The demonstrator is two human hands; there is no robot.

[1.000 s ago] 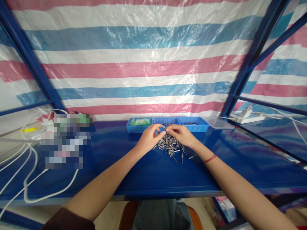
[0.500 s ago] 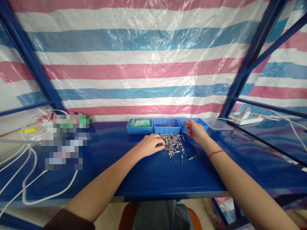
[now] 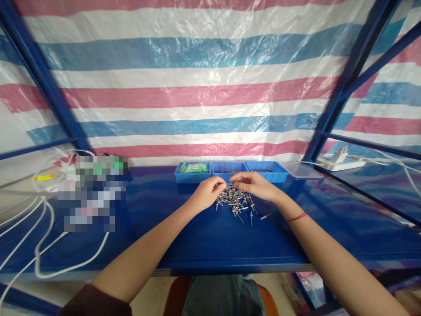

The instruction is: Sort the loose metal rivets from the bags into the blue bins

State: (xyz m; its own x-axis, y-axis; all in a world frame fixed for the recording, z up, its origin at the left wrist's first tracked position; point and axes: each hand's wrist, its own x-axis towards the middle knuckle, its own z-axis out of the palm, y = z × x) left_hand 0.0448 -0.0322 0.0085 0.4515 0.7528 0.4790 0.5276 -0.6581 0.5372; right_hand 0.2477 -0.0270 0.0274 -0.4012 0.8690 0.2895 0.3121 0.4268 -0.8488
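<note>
A loose pile of silver blind rivets [image 3: 235,199] lies on the blue tabletop [image 3: 210,243]. Over its left edge is my left hand [image 3: 208,193], thumb and fingers closed in a pinch; whatever they hold is too small to make out. My right hand [image 3: 258,185] hovers above the back right of the heap, fingers stretched towards the left fingertips and apart from the thumb, with nothing visible in them. Behind the hands stand the middle blue bin [image 3: 217,167] and the right blue bin [image 3: 279,175], each with some rivets inside.
A left blue bin [image 3: 192,177] holds green packets [image 3: 194,168]. A clear plastic lid [image 3: 304,171] lies right of the bins. White cables [image 3: 70,273] and a blurred-out patch occupy the left side. A white power strip [image 3: 344,162] sits at right, near blue frame posts [image 3: 329,103].
My right hand has come left from over the right bin to above the rivets. My left hand has lifted slightly from the pile, its fingers now pinched.
</note>
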